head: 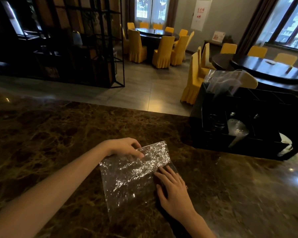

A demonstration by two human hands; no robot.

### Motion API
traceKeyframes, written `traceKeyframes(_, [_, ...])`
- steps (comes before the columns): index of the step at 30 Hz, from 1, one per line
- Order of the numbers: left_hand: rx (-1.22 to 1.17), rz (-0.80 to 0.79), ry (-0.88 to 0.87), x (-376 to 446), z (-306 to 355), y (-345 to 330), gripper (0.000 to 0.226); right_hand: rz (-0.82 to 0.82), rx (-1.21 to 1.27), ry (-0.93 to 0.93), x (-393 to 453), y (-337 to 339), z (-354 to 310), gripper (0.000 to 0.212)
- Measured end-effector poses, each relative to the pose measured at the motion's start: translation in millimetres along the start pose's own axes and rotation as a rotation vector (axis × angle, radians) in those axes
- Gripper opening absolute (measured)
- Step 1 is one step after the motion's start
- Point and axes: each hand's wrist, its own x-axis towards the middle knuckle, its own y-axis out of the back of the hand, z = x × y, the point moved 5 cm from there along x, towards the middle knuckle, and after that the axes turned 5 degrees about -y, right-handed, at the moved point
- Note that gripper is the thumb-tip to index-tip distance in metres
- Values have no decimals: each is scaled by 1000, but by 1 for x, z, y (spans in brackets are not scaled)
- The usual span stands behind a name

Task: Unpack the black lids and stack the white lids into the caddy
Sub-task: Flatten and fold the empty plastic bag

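A crinkled clear plastic bag (127,179) lies flat on the brown marble counter (50,134), its upper part folded over. My left hand (126,146) holds the fold's upper left edge with curled fingers. My right hand (174,188) presses flat on the bag's right side with straight fingers. The black caddy (244,117) stands at the counter's right, with clear cups (237,129) in a front compartment and clear bags (225,81) sticking out of its top. A white lid stack (285,139) shows at the caddy's right end. I see no black lids.
Beyond the counter's far edge lies a tiled floor with dark round tables (272,69) and yellow-covered chairs (162,52). A black metal shelf frame (86,45) stands at the back left.
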Motion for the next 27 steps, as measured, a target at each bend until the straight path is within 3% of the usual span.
traceKeyframes(4, [2,32,-67,-2,3,-4,44,-24,47,50,-2,3,1,49])
traceKeyframes(9, [-127,171,-191,-13,4,3,36,144,231,-59,-13,19,12,48])
traceKeyframes(15, [-267,424,-386,-40,5,6,41,225,694,-180,-24,31,4,59])
traceKeyframes(19, [-420,487,-476,-54,4,-3,53,142,1097,-175,-15,29,-7,59])
traceKeyframes(27, [-383,571,-471,-74,-10,-16,68,192,1049,-170,-3,47,-8,44])
